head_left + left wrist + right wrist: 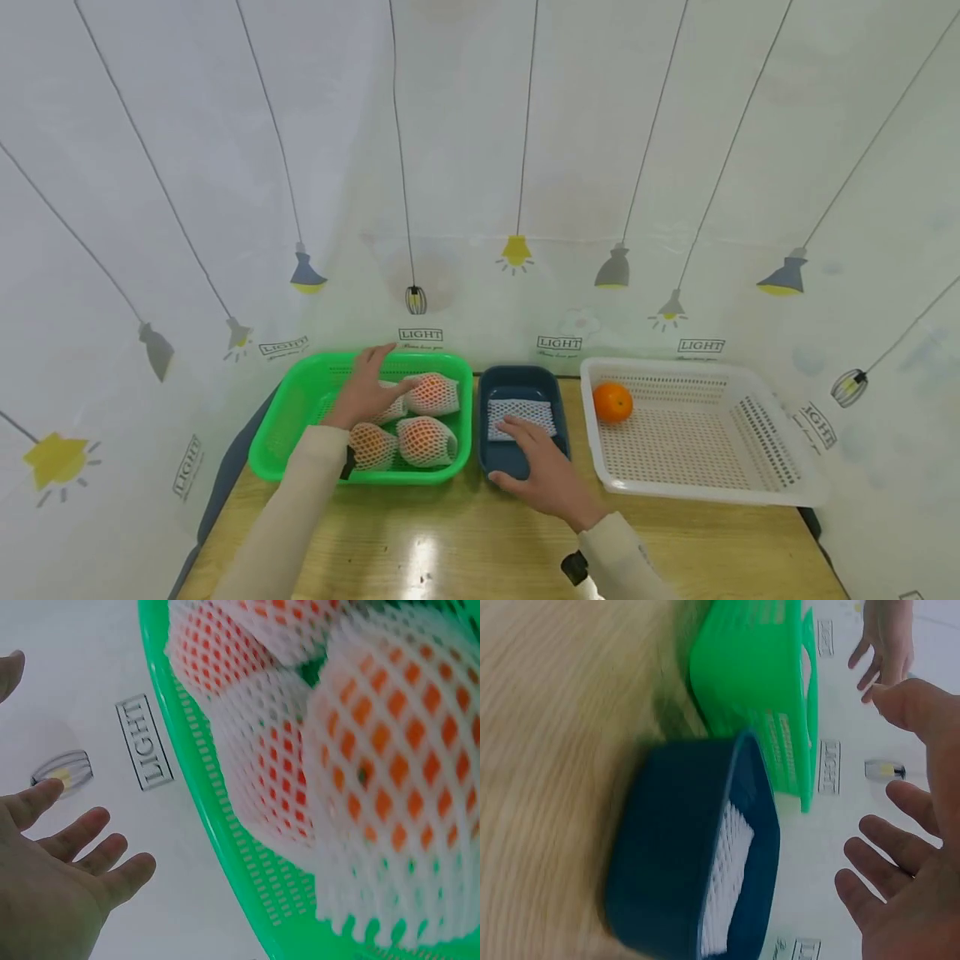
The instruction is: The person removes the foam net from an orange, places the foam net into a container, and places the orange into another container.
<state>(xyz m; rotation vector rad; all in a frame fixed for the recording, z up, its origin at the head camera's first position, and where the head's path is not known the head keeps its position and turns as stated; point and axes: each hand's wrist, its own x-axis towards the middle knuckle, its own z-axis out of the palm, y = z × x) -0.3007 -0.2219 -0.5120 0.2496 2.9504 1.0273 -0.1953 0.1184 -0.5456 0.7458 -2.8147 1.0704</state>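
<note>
My left hand (pixel 367 390) hovers over the green basket (pixel 281 417), fingers spread and holding nothing. Several round orange-red fruits in white foam nets lie in that basket, one netted fruit (pixel 426 442) at its front right and another (pixel 405 750) large in the left wrist view. My right hand (pixel 551 477) is held, fingers apart, above the small dark blue bin (pixel 504 460). In the bin lies a flat white foam net (pixel 521 417). In the right wrist view, the right hand (pixel 907 862) appears beside the bin, not touching it.
To the right stands a white basket (pixel 675 492) with one bare orange (pixel 612 402) in its back left corner. All three containers stand on a wooden table (pixel 450 542), against a white cloth backdrop (pixel 465 167) printed with lamps.
</note>
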